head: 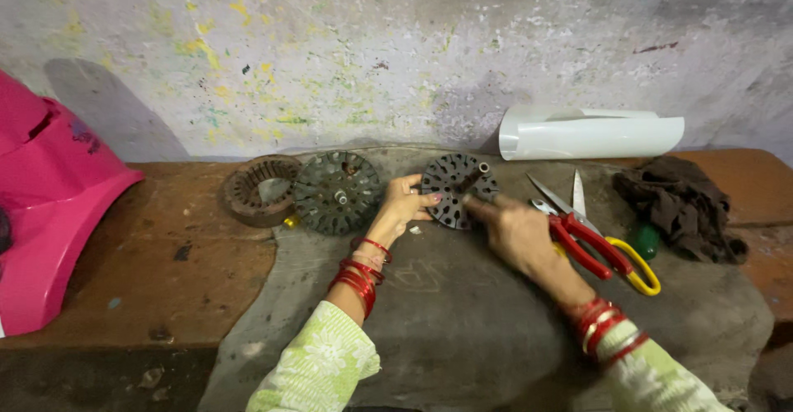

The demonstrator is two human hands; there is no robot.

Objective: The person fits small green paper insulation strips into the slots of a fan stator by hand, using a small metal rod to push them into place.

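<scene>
A dark round slotted metal core point(457, 187) with a centre tube stands tilted on the grey mat point(462, 321) near the wall. My left hand point(403, 205) grips its left edge with fingers and thumb. On its lower right edge rests my right hand point(516, 232), the index finger pressed against the core. A second dark slotted core point(337, 192) lies left of it, and a rusty ring-shaped stator point(258, 189) lies further left on the wooden bench point(149, 271).
Red-and-yellow-handled scissors point(591, 234) lie open just right of my right hand. A dark rag point(681, 205) and a green item point(646, 238) sit further right. A white rolled sheet point(591, 133) rests against the stained wall. A pink plastic shell point(45, 205) fills the left.
</scene>
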